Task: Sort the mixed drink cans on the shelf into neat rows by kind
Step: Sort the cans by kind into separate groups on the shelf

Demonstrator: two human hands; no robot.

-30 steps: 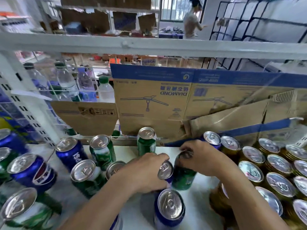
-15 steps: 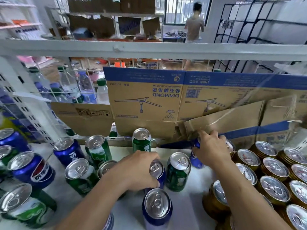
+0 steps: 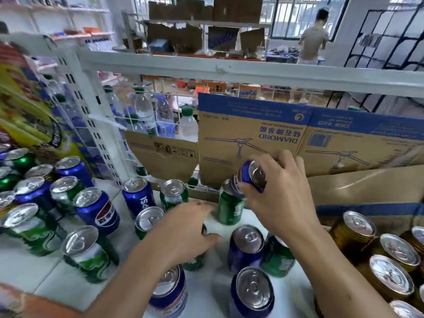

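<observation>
Blue can (image 3: 249, 177) held tilted by right hand (image 3: 280, 198), raised above green can (image 3: 229, 210), left hand (image 3: 183, 232) blurred, grip could not be determined

Daylight is coming in bright through the rear windows (image 3: 286, 19), glinting off can tops (image 3: 249, 237). Frame edges are bending. The left hand (image 3: 183, 232) is smearing with motion blur.

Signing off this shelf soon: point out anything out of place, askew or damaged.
Blue cans and green cans stand mixed on the shelf, unlike the grouped gold cans at right. The right hand holds one blue can tilted. The cardboard backing is upside down, creased and torn.
</observation>
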